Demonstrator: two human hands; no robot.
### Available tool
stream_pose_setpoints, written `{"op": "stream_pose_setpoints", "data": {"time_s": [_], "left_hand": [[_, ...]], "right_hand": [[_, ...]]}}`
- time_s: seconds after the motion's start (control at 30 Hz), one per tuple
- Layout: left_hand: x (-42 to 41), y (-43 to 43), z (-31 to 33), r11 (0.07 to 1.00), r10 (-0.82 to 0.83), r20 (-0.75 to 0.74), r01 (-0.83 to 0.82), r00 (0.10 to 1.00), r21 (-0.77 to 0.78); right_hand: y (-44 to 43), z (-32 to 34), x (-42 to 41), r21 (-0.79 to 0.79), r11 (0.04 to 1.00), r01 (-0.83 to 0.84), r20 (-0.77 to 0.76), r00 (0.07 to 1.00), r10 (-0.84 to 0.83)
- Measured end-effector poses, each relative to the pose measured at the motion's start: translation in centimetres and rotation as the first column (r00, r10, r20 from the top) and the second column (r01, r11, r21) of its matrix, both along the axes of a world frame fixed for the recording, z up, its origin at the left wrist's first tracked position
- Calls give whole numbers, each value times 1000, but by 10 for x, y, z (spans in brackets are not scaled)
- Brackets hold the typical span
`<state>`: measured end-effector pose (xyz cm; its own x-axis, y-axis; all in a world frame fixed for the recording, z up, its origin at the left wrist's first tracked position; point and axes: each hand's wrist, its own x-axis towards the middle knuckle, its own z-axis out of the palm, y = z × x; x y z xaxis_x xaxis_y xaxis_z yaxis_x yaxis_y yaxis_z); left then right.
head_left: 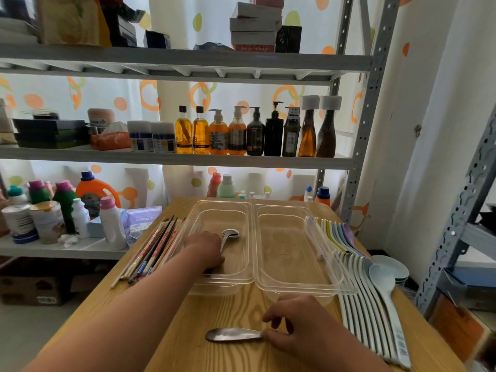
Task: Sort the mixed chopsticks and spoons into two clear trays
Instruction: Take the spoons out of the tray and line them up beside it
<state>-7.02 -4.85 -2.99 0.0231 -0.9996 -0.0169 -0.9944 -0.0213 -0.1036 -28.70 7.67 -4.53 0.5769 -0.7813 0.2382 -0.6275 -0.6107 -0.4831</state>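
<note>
Standing on the bench (214, 310), the left tray (220, 208) is being reached into by the left hand (205, 249), chopsticks (153, 251) lying just left of it; a steel spoon (230, 233) is being gripped there, a second spoon (230, 334) being pinched on the bench by the right hand (298, 326).

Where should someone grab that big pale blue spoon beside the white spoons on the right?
By the near half of its long handle, from above and from the right. The pale blue spoon lies flat at the outer edge of the row of white spoons, bowl away and handle toward the person, so that side looks free for fingers to pinch it.
</note>
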Motion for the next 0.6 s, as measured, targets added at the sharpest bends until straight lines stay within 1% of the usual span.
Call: {"op": "stream_pose_setpoints", "data": {"time_s": [0.1, 0.17, 0.3, 0.4, 0.5, 0.6], "left_hand": [[-3, 0, 1, 999, -5, 56, 7, 998, -38], [-2, -1, 0, 998, 24, 44, -21, 999, -55], [7, -3, -1, 992, 123, -127, -127, 984, -24], [12, -1, 1, 987, 133, -228, -151, 964, -61], [13, 3, 7, 973, 122, -394, -188, 911, -132], [11, 5, 16, 955, 66, -542, -211, 838, -209]], "right_hand": [[1, 1, 0, -10, 1000, -5, -1, 1000, 5], [2, 1, 0, -22, 1000, -5, -3, 1000, 5], [6, 4, 0, -26, 1000, 3, 4, 1000, -3], [8, 8, 1, -29, 1000, 8, 1, 1000, -8], [9, 11, 3, -33, 999, 25, 8, 1000, -25], [10, 14, 5, -45, 998, 42, 45, 998, -40]]}}
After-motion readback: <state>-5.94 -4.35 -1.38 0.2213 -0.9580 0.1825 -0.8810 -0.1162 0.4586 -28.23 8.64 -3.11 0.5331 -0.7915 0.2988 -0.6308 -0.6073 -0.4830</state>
